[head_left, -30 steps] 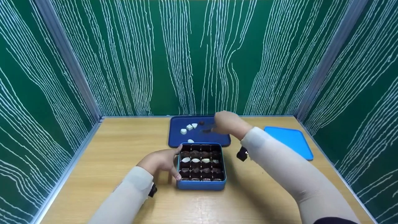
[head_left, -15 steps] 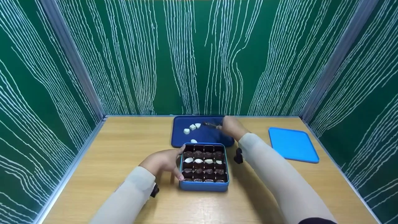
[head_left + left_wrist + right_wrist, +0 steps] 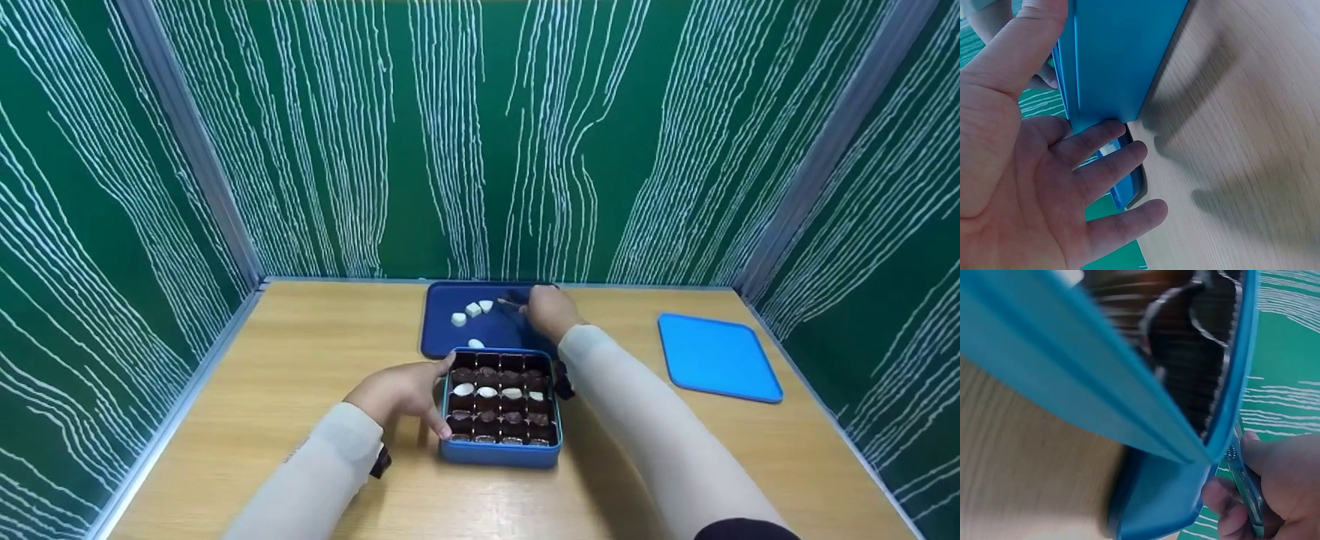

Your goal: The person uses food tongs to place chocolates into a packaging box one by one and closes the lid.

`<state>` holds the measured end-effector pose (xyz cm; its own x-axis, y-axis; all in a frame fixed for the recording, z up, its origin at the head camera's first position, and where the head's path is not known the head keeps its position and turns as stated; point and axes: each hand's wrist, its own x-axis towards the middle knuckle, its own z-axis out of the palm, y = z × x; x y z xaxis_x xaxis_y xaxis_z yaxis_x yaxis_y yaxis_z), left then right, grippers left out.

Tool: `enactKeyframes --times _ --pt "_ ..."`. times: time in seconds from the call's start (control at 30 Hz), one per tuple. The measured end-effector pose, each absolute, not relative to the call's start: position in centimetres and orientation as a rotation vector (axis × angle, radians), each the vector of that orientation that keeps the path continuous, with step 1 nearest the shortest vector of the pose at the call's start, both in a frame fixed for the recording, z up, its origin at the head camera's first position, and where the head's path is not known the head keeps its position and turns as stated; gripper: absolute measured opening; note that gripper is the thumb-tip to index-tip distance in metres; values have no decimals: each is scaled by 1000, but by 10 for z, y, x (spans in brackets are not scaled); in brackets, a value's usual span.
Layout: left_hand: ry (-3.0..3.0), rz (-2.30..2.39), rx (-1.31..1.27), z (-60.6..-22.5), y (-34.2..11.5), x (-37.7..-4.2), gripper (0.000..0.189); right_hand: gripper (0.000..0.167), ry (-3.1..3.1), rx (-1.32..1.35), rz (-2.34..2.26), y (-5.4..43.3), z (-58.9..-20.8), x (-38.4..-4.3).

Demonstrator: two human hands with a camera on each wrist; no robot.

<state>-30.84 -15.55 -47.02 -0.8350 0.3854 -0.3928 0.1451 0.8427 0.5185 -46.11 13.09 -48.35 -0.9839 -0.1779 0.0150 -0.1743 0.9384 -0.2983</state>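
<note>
A blue tin (image 3: 501, 454) stands in the middle of the table, holding a brown divided insert with rows of dark and white chocolates (image 3: 487, 391). My left hand (image 3: 401, 391) rests against its left side, thumb at the near corner and index finger at the far one. In the left wrist view its fingers are straight. Over the dark blue tray (image 3: 439, 337), my right hand (image 3: 551, 311) grips slim metal tongs (image 3: 1244, 481), their tips low beside several white chocolates (image 3: 472, 309). Whether the tips hold a chocolate, I cannot tell.
A bright blue lid (image 3: 720, 358) lies flat on the right of the wooden table (image 3: 322, 322). Another white chocolate (image 3: 476, 343) sits at the tray's near edge, just behind the tin. Green walls with white lines (image 3: 450, 150) close in the back and sides.
The tongs came round to the dark chocolate at the tray's back, and that chocolate no longer shows clearly. My right forearm swung inward, closer to the tin. The left hand stays on the tin.
</note>
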Motion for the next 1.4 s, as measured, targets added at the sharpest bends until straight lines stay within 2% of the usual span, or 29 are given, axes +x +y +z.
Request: enactKeyframes --times 0.43,0.7,0.87,1.0,1.13,1.4 --pt "2532 658 411 -471 -155 -307 149 25 3067 -343 -403 137 -481 -468" --pt "2541 622 425 -471 -154 -307 150 9 2929 -377 -183 163 -442 -446" --pt "2528 659 404 -471 -157 -307 151 40 2849 -417 44 173 -417 -427" --pt "2516 675 394 -472 -158 -305 151 54 2786 -437 168 177 -407 -416" --pt "2510 678 386 -471 -158 -304 152 57 2752 -454 185 178 -401 -411" --pt "2529 648 409 -468 -153 -304 150 52 2897 -325 72 177 -404 -408"
